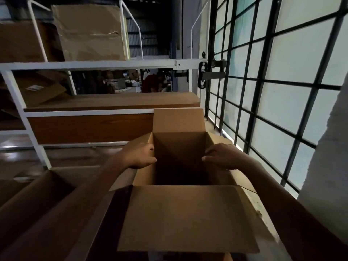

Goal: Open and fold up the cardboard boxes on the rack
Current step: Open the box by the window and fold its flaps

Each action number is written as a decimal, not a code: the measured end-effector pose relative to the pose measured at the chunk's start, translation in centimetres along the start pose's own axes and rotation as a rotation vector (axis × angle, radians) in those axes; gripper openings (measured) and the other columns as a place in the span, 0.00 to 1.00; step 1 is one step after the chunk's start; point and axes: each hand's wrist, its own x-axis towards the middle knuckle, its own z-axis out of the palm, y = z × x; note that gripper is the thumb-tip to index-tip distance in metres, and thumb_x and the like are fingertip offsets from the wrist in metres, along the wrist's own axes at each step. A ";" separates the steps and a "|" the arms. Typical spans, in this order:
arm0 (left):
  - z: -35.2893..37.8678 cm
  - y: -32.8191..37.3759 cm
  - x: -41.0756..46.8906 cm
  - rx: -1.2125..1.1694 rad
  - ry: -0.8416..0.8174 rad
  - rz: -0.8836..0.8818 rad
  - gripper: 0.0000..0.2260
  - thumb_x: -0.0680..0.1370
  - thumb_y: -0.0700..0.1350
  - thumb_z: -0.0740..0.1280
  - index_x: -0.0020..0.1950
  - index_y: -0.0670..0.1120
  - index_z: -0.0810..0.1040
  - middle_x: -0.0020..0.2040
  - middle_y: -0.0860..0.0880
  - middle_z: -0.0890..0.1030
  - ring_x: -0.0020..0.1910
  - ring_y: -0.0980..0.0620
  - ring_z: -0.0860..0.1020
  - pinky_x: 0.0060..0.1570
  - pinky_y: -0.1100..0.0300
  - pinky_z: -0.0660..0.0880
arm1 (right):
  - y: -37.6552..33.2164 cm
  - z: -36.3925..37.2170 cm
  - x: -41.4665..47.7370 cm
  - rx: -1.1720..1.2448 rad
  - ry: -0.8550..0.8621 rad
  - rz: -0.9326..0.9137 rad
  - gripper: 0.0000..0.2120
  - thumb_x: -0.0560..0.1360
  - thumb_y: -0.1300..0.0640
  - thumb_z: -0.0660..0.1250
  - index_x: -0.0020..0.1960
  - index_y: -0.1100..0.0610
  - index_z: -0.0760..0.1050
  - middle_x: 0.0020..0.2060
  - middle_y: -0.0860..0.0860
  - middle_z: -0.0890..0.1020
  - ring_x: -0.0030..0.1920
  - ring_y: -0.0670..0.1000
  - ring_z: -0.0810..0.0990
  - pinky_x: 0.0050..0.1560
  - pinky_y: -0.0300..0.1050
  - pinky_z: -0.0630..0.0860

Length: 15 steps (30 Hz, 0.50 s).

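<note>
Beside the white rack (pixel 105 64), an open cardboard box (pixel 180 217) is gripped at opposite rims by left hand (pixel 138 155) and right hand (pixel 224 157), fingers curled over, apparently to square it.

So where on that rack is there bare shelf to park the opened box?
The wooden shelf is bare from the loose cardboard at its left end to the right post. The top tier is crowded with boxes. Both hands, left and right, grip the open box rims.
</note>
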 end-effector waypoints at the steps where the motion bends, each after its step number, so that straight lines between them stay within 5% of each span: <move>1: 0.2 -0.5 1.9 0.051 0.010 0.019 0.27 0.78 0.54 0.64 0.75 0.47 0.64 0.73 0.44 0.68 0.69 0.45 0.69 0.64 0.49 0.70 | 0.0 0.2 1.9 -0.020 -0.005 -0.016 0.23 0.77 0.44 0.66 0.69 0.54 0.73 0.64 0.54 0.78 0.63 0.54 0.75 0.58 0.44 0.68; 5: 1.5 -2.5 9.4 0.135 0.034 -0.004 0.34 0.76 0.56 0.65 0.78 0.48 0.56 0.78 0.43 0.58 0.75 0.42 0.62 0.69 0.45 0.67 | 1.9 1.9 8.6 -0.073 -0.006 0.026 0.32 0.74 0.52 0.72 0.74 0.57 0.65 0.68 0.57 0.72 0.67 0.57 0.71 0.62 0.45 0.67; 8: 2.1 -3.7 14.5 -0.006 0.006 -0.079 0.40 0.77 0.55 0.67 0.80 0.48 0.46 0.80 0.41 0.50 0.77 0.39 0.57 0.73 0.43 0.61 | 3.7 2.5 12.4 -0.027 0.091 0.086 0.25 0.73 0.54 0.70 0.68 0.54 0.68 0.62 0.54 0.74 0.63 0.57 0.75 0.55 0.45 0.71; 10: 2.3 -3.7 17.2 -0.116 -0.002 -0.090 0.42 0.78 0.53 0.67 0.80 0.48 0.40 0.80 0.40 0.46 0.78 0.38 0.53 0.74 0.44 0.58 | 4.3 2.7 14.8 0.015 0.140 0.113 0.30 0.73 0.57 0.69 0.73 0.55 0.63 0.62 0.58 0.76 0.63 0.59 0.75 0.58 0.49 0.73; 13: 2.4 -3.8 20.3 -0.211 0.061 -0.070 0.45 0.78 0.51 0.67 0.78 0.49 0.34 0.79 0.37 0.51 0.75 0.37 0.60 0.70 0.47 0.64 | 4.3 2.9 17.6 0.006 0.139 0.183 0.43 0.73 0.58 0.68 0.80 0.52 0.46 0.66 0.63 0.74 0.65 0.62 0.74 0.62 0.53 0.72; 15: 2.5 -3.9 21.2 -0.257 0.098 -0.078 0.45 0.78 0.49 0.67 0.78 0.50 0.33 0.77 0.36 0.56 0.71 0.38 0.67 0.64 0.49 0.69 | 4.4 2.9 18.7 -0.001 0.125 0.211 0.43 0.75 0.60 0.66 0.80 0.50 0.43 0.69 0.64 0.72 0.67 0.62 0.73 0.61 0.52 0.71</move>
